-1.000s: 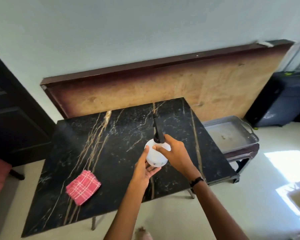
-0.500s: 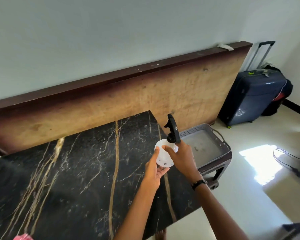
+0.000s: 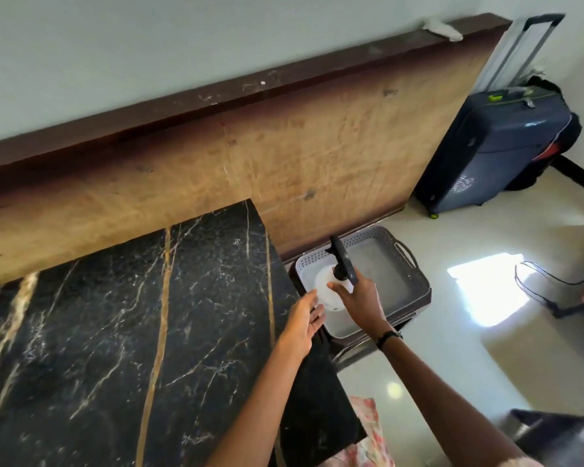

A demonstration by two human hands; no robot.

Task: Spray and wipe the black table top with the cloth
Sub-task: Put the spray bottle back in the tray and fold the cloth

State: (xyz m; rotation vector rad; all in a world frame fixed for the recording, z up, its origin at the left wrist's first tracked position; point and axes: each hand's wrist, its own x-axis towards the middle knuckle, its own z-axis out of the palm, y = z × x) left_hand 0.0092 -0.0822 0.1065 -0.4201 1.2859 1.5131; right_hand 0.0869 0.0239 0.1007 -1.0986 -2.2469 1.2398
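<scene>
Floor of pale glossy tile (image 3: 452, 358) lies open right of the black gold-veined marble table top (image 3: 149, 332), whose right edge meets a grey perforated plastic tray (image 3: 415, 274). Over that tray the right hand (image 3: 358, 298) grips the white black-nozzled spray bottle (image 3: 331, 291); the left hand (image 3: 302, 323) touches it with relaxed fingers.

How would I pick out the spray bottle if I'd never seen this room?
Find the black table top with gold veins, then look just past its right edge, over the grey tray. The spray bottle is there, gripped by the right hand: the only white, rounded thing with a black trigger head.
</scene>
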